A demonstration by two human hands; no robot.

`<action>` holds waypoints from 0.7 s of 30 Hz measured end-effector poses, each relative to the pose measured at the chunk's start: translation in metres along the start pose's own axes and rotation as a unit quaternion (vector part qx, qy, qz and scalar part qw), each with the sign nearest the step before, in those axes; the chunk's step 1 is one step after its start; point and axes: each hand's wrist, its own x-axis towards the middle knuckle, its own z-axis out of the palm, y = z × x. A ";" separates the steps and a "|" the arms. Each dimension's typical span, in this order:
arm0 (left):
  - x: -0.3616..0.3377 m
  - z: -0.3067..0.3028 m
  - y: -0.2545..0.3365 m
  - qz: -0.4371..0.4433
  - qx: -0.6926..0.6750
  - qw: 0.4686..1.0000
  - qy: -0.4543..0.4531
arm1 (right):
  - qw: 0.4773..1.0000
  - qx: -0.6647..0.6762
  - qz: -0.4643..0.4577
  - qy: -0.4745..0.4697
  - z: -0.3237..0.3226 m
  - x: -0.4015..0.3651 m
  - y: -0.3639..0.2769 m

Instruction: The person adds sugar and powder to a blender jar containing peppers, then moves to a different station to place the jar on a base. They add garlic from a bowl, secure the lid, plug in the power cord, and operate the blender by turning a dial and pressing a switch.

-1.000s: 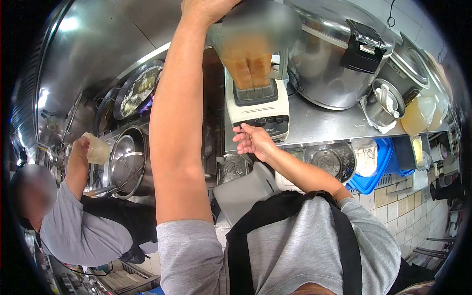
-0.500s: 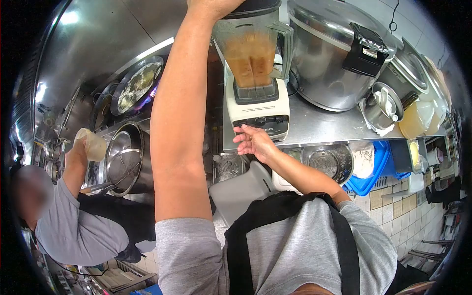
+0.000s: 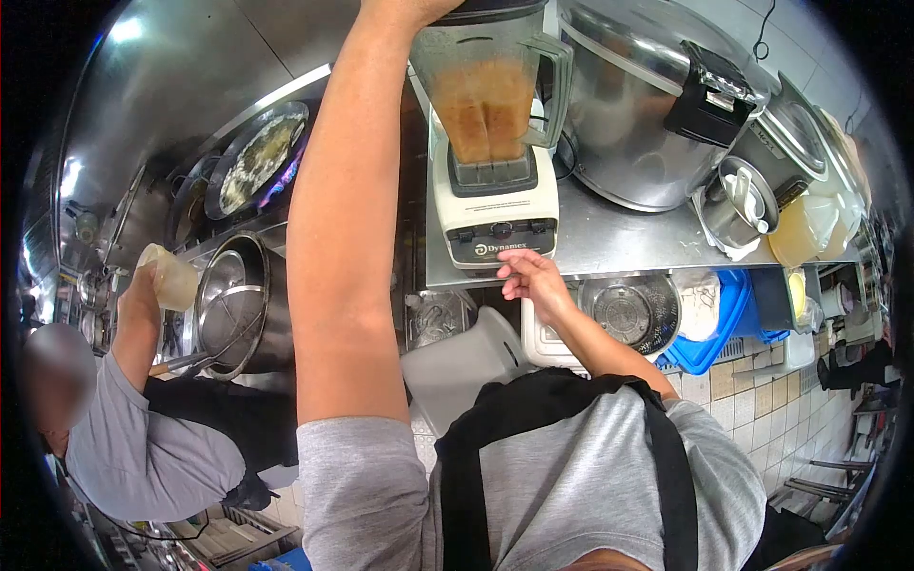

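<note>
A blender jug (image 3: 486,105) holding an orange-brown liquid stands upright on its white blender base (image 3: 497,205). My left hand (image 3: 411,9) reaches up to the dark lid (image 3: 495,11) at the top edge of the view and rests against it; its fingers are cut off by the frame. Just in front of the base's lower control panel, my right hand (image 3: 535,282) hovers with fingers apart and holds nothing. The dial (image 3: 502,229) on the panel is uncovered.
Right of the blender on the steel counter (image 3: 609,243) stand a large steel cooker (image 3: 619,124) and a small steel pot (image 3: 738,214). Below are a perforated steel bowl (image 3: 628,314) and a grey bin (image 3: 462,366). At left, a co-worker (image 3: 157,428) holds a plastic container (image 3: 171,278) near a wok (image 3: 262,164).
My right hand has drawn back from the dial, moving down and to the right off the panel. My left hand stays at the lid.
</note>
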 end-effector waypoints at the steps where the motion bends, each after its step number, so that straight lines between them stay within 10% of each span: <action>1: 0.000 -0.001 0.001 -0.004 -0.002 1.000 -0.010 | 0.999 -0.006 -0.030 0.015 -0.007 0.001 0.002; 21: 0.000 -0.002 0.002 -0.009 -0.005 1.000 -0.020 | 0.995 -0.050 -0.071 0.048 -0.019 0.005 -0.002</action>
